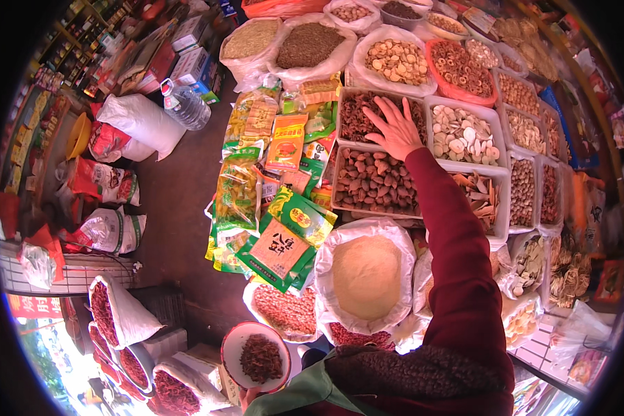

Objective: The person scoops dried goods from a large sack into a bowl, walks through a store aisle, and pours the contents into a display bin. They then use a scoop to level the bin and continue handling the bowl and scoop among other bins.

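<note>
My right hand is spread flat, fingers apart, over a plastic tray of star anise; I cannot tell whether it presses on the pieces. At the bottom, the fingers of my left hand grip the rim of a white bowl with a red edge. Dark reddish-brown spice pieces lie in the bowl, probably star anise. Just below my right hand sits a tray of brown ridged pods. To its right are a tray of pale dried slices and one of bark pieces.
Packaged foods are piled left of the trays. A sack of tan powder and a bag of reddish beans or peanuts stand nearer me. Open sacks line the far side. A water bottle and white sacks stand left.
</note>
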Tool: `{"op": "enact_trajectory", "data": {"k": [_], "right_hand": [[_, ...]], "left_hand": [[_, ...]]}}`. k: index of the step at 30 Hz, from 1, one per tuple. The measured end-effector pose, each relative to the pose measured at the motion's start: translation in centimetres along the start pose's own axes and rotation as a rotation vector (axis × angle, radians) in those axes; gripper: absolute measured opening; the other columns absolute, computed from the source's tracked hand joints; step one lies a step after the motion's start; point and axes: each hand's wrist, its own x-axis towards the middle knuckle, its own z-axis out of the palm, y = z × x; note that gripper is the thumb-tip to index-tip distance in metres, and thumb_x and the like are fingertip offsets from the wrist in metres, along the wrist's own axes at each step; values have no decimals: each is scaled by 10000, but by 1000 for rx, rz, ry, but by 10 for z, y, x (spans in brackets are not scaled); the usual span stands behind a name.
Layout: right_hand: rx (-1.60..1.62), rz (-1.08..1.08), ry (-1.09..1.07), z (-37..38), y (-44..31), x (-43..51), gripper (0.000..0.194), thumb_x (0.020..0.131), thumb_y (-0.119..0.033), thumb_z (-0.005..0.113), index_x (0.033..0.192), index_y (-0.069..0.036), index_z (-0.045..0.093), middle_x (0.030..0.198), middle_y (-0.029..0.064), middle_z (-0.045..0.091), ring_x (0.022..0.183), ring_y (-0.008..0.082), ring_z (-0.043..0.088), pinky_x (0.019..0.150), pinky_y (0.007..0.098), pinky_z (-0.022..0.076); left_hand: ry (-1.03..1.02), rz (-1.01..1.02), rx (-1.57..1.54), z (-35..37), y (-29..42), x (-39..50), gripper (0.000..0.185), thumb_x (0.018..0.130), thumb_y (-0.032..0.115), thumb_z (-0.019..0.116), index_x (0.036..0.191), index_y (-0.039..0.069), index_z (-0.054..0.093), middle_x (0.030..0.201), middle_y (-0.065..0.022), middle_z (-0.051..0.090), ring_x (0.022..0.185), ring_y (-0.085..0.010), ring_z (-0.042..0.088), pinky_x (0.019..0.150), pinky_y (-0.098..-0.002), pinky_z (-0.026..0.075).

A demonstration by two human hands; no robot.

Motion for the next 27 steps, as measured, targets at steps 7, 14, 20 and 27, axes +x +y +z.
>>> {"op": "enact_trajectory", "data": {"k": [7, 14, 20, 27], "right_hand": [[76, 14, 7, -10, -5, 3, 673, 885, -582, 457, 1446, -235, 322, 1499, 96, 259, 1394, 250, 211, 1153, 516, 15], [60, -51, 8, 4, -27, 18, 577, 930, -527, 385, 1414, -214, 388, 1500, 88, 276, 1393, 248, 223, 1151, 526, 7], [59, -38, -6, 10, -24, 23, 579, 930, -552, 369, 1404, -221, 404, 1491, 64, 303, 1390, 242, 233, 1151, 529, 16], [80, 236, 105, -7, -8, 12, 614, 953, -575, 275, 1400, -173, 401, 1493, 107, 293, 1402, 251, 216, 1153, 504, 23]], "left_hand": [[2, 3, -13, 0, 1, -2, 350, 729, 32, 596, 1076, -9, 562, 1115, -162, 549, 850, -273, 634, 721, -339, 534], [-9, 5, -4, 0, 6, 1, 359, 731, 30, 589, 1085, -17, 556, 1110, -160, 558, 852, -275, 634, 723, -341, 535], [-6, 5, -7, -1, 9, 1, 366, 733, 28, 582, 1093, -24, 550, 1106, -158, 565, 854, -276, 634, 725, -343, 535], [15, -6, -33, -3, 5, -5, 374, 734, 26, 575, 1103, -32, 544, 1101, -155, 574, 855, -277, 635, 727, -345, 536]]}}
